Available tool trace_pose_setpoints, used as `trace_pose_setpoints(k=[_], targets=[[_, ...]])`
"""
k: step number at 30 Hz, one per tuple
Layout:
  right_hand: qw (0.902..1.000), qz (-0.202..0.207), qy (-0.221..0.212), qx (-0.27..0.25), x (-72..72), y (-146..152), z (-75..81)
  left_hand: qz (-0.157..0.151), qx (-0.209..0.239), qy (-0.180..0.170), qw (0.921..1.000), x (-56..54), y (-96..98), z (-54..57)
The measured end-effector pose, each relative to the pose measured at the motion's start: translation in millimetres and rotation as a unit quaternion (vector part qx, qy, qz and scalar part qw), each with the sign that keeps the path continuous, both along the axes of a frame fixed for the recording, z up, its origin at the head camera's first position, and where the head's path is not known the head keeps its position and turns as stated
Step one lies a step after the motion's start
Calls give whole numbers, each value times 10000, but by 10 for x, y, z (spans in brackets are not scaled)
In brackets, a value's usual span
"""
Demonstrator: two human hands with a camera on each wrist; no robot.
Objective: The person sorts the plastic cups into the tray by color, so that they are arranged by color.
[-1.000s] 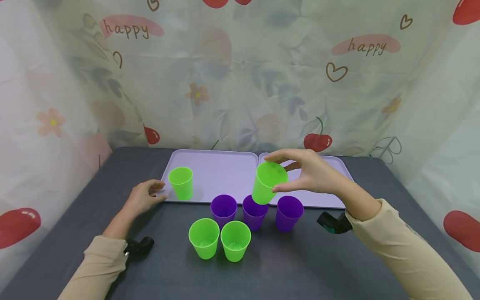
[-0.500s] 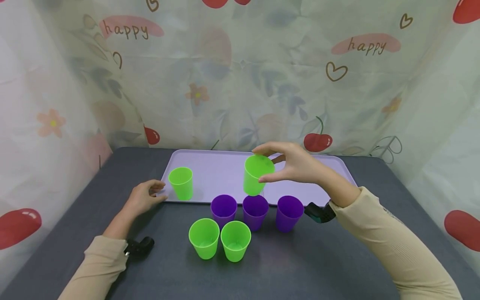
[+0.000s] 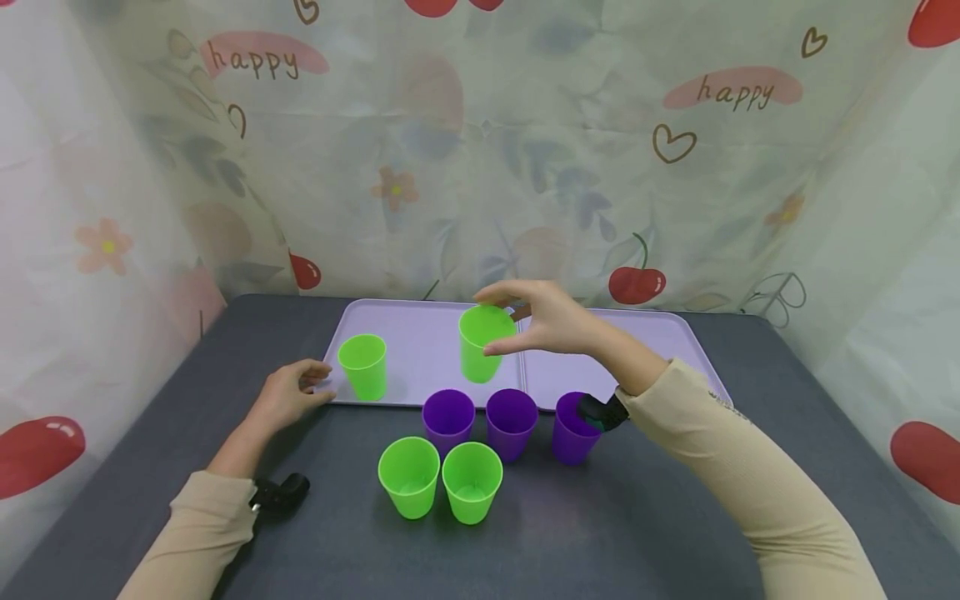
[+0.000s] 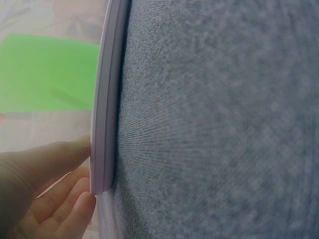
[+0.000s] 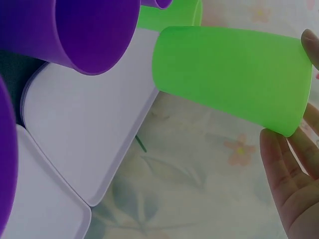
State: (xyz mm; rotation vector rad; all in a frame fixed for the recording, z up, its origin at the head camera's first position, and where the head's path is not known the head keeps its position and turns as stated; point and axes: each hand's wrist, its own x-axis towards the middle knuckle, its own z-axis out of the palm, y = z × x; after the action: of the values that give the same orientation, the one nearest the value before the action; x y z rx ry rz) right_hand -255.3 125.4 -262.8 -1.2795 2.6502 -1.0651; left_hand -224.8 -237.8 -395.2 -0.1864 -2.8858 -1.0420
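My right hand point(image 3: 547, 321) grips a green plastic cup point(image 3: 480, 354) near its rim, thumb on the near side and fingers on the far side. This cup hangs upright, slightly tilted, above the right part of the left lilac tray point(image 3: 420, 333). In the right wrist view the green cup point(image 5: 229, 77) appears sideways. My left hand point(image 3: 288, 393) holds the left tray's front left corner between thumb and fingers. In the left wrist view the fingers point(image 4: 79, 209) touch the tray's rim point(image 4: 103, 114). Another green cup point(image 3: 363, 368) stands upright at that tray's left end.
Three purple cups point(image 3: 447, 417) stand in a row before the trays. Two green cups point(image 3: 408, 479) stand closer to me. A second lilac tray point(image 3: 600, 367) adjoins the first on the right. A printed curtain point(image 3: 480, 167) hangs behind the dark table point(image 3: 600, 525).
My right hand has carried the green cup leftward and away from me, from over the middle purple cup to above the left tray. The left hand has stayed at the tray corner.
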Motion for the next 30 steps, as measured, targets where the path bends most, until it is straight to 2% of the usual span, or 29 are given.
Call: trace_pose_setpoints(k=[11, 20, 30], targets=[[9993, 177, -290, 139, -147, -233, -123, 12, 10, -15, 10000, -3, -4, -1], [9990, 180, -307, 263, -264, -373, -189, 2, -3, -94, 10000, 9, 7, 17], [9975, 119, -467, 508, -345, -508, -239, -30, 31, 6, 10000, 5, 2, 11]])
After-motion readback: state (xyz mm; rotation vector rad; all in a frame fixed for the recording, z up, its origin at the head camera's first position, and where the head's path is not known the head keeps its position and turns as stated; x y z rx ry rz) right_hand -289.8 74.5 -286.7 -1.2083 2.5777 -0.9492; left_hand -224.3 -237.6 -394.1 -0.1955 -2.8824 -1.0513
